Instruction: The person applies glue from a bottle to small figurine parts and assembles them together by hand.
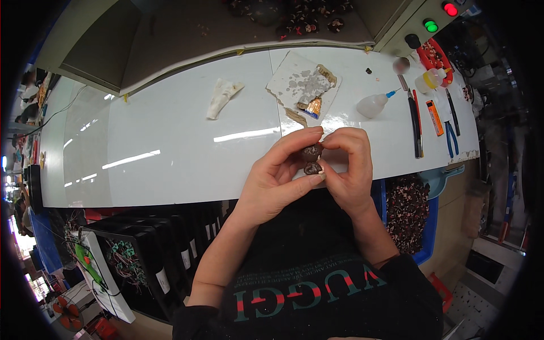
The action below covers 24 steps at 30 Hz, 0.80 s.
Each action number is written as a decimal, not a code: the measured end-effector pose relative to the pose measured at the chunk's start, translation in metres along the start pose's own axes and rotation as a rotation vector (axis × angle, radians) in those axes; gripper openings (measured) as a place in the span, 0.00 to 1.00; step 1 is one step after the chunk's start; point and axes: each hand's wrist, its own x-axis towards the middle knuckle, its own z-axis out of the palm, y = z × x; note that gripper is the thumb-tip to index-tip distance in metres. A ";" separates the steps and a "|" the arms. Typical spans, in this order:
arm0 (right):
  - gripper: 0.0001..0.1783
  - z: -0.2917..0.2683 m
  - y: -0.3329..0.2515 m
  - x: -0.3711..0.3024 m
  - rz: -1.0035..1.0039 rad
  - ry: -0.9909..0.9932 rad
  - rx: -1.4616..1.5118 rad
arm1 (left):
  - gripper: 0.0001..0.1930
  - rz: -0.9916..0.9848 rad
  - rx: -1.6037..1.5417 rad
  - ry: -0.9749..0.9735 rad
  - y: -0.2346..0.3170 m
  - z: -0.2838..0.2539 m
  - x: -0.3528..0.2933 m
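Over the near edge of the white table (187,164), my two hands hold a small dark-brown figurine (311,152) between them. It has two rounded parts, one above the other, with a pale bit low on its right side. My left hand (275,180) grips it from the left with thumb and fingers curled around it. From the other side, my right hand (352,170) pinches it with thumb and index finger. The fingers hide part of its outline. Just beyond the hands lies a pale square board (283,79) bearing grey smears, with a crumpled tube (311,106) on it.
A crumpled white tissue (222,99) lies left of the board. To the right are a squeeze bottle (371,105), a yellow-topped bottle (429,81), an orange box (434,118) and blue-handled pliers (451,140). A blue bin (429,241) holds many brown pieces; black crates (170,243) stand below left.
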 end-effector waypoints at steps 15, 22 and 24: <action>0.04 -0.033 -0.093 0.017 -0.150 0.019 0.906 | 0.28 -0.045 -0.018 0.082 0.011 0.006 -0.002; 0.19 -0.030 -0.136 0.046 -0.199 -0.011 1.374 | 0.27 -0.061 -0.026 0.094 0.014 0.010 0.000; 0.19 -0.032 -0.127 0.057 -0.358 -0.305 1.482 | 0.27 -0.060 -0.024 0.094 0.013 0.010 -0.001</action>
